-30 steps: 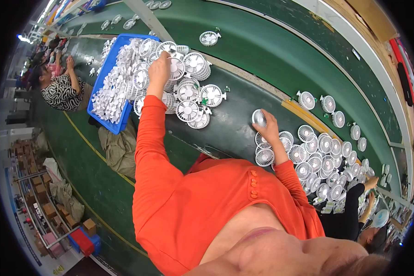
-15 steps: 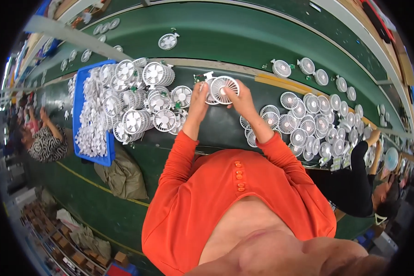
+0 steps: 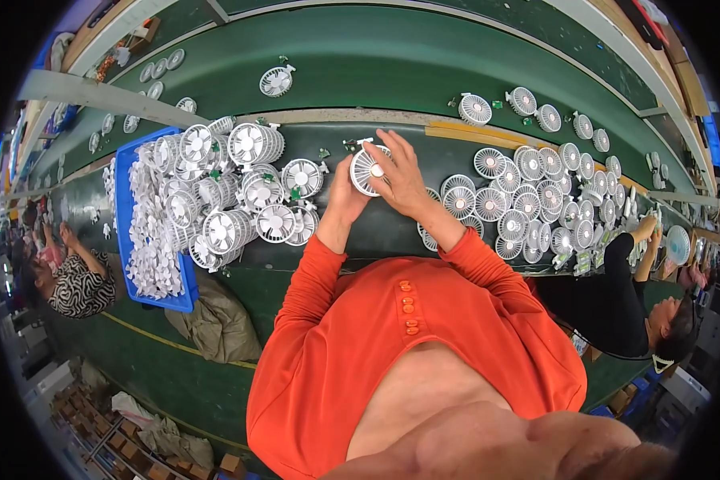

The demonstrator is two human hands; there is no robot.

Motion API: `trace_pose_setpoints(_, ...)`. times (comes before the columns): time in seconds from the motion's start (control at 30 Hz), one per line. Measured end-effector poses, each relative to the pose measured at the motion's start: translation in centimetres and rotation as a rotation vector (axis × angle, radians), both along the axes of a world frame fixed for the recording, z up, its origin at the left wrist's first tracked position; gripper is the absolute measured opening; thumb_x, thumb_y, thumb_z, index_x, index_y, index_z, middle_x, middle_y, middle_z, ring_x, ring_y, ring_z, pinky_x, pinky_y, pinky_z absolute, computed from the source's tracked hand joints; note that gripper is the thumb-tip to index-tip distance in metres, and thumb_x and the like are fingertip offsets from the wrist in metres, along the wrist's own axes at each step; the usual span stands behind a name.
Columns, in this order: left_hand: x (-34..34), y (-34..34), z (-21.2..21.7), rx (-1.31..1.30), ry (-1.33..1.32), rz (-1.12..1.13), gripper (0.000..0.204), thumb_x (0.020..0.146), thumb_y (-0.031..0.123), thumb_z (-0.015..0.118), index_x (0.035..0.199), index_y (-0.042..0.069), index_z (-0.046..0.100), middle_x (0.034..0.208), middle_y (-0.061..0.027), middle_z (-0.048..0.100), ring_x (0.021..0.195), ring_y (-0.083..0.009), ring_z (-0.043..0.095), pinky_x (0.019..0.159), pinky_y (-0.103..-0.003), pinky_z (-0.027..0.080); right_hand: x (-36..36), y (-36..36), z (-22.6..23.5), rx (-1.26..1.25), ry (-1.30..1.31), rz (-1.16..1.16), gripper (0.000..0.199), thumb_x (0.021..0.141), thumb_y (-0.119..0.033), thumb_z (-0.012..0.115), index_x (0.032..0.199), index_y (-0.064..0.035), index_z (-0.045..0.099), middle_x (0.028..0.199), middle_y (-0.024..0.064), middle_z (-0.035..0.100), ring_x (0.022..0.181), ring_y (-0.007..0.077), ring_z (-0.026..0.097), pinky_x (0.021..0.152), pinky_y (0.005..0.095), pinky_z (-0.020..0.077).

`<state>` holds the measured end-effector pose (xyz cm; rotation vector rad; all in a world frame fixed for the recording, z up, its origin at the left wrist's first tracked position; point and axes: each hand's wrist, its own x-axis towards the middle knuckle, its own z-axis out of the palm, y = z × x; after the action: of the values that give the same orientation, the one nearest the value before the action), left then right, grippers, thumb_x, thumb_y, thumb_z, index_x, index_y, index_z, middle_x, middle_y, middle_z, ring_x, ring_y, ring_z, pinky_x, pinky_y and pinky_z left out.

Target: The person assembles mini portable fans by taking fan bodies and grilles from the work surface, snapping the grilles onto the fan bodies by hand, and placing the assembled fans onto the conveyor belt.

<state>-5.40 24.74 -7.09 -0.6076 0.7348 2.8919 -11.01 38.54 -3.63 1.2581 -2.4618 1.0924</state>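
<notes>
My left hand is closed round the edge of a small white fan head, held up above the dark bench. A round ribbed grille faces up on it, and a small green circuit board hangs by its far edge. With fingers spread, my right hand lies over the right side of the grille, touching it; its fingers cover part of the fan. Left of my hands, stacks of white fan housings with bare blades stand on the bench. To the right lies a group of grille-covered fan heads.
A blue bin full of small white parts stands at the left. Beyond the bench runs a green conveyor belt carrying scattered fan heads. A co-worker in black works at the right, another in a patterned top at far left.
The grille in my right hand has moved left onto the fan in my left hand. My right fingers have gone from gripping its rim to spreading over it. The whole view has shifted slightly.
</notes>
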Motion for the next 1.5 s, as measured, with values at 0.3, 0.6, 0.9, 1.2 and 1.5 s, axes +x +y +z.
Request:
trace_pose_setpoints(0.3, -1.1, 3.8, 1.3, -0.619, -0.013, 0.279, 0.034, 0.097, 0.029, 0.041, 0.12, 0.005, 0.045, 0.111, -0.0088, 0.051, 0.1, -0.019, 0.052, 0.087, -0.03, 0.042, 1.2, -0.9, -3.2, -0.361, -0.812, 0.055, 0.067, 0.091, -0.039, 0.047, 0.14, -0.0018, 0.021, 0.135, 0.0223, 0.037, 0.126, 0.0313, 0.04, 0.102, 0.0352, 0.0329)
trace_pose_setpoints(0.6, -5.6, 0.5, -2.6, -1.482, 0.101, 0.1, 0.042, 0.096, 0.032, 0.04, 0.12, -0.001, 0.048, 0.114, -0.0232, 0.053, 0.109, -0.0371, 0.047, 0.093, -0.044, 0.034, -4.4, -1.7, -4.7, -0.35, -0.962, -0.065, 0.062, 0.094, -0.04, 0.046, 0.135, 0.0032, 0.032, 0.131, 0.0207, 0.044, 0.123, 0.0252, 0.043, 0.101, 0.0336, 0.0343)
trace_pose_setpoints(0.9, -18.0, -15.3, -7.4, -2.211, 0.015, 0.298, 0.04, 0.084, 0.017, 0.056, 0.116, -0.005, 0.048, 0.115, -0.0235, 0.053, 0.108, -0.0398, 0.048, 0.093, -0.048, 0.037, -12.1, 9.9, -8.8, 0.162, -0.472, -0.489, 0.055, 0.078, -0.027, 0.068, 0.123, -0.0011, 0.049, 0.118, 0.0211, 0.054, 0.109, 0.039, 0.05, 0.092, 0.0437, 0.0413)
trace_pose_setpoints(1.2, -23.0, -21.2, -9.9, -2.229, -0.304, -0.261, 0.048, 0.085, 0.018, 0.047, 0.133, 0.011, 0.043, 0.126, -0.0201, 0.051, 0.114, -0.0409, 0.048, 0.096, -0.049, 0.039, 0.5, 8.9, -7.7, 0.608, -0.266, -0.118, 0.067, 0.056, -0.024, 0.081, 0.116, -0.0123, 0.055, 0.099, 0.0086, 0.056, 0.097, 0.0261, 0.054, 0.082, 0.0387, 0.0382)
trace_pose_setpoints(1.5, -19.8, -14.0, -9.4, -2.136, -0.17, -0.205, 0.022, 0.088, 0.022, 0.051, 0.101, 0.003, 0.05, 0.083, -0.0234, 0.064, 0.079, -0.0414, 0.062, 0.071, -0.052, 0.047, -3.2, 7.8, -10.1, 0.149, -0.723, -0.112, 0.022, 0.071, -0.018, 0.072, 0.077, -0.0047, 0.056, 0.077, 0.0118, 0.057, 0.074, 0.0293, 0.058, 0.067, 0.0377, 0.0472)
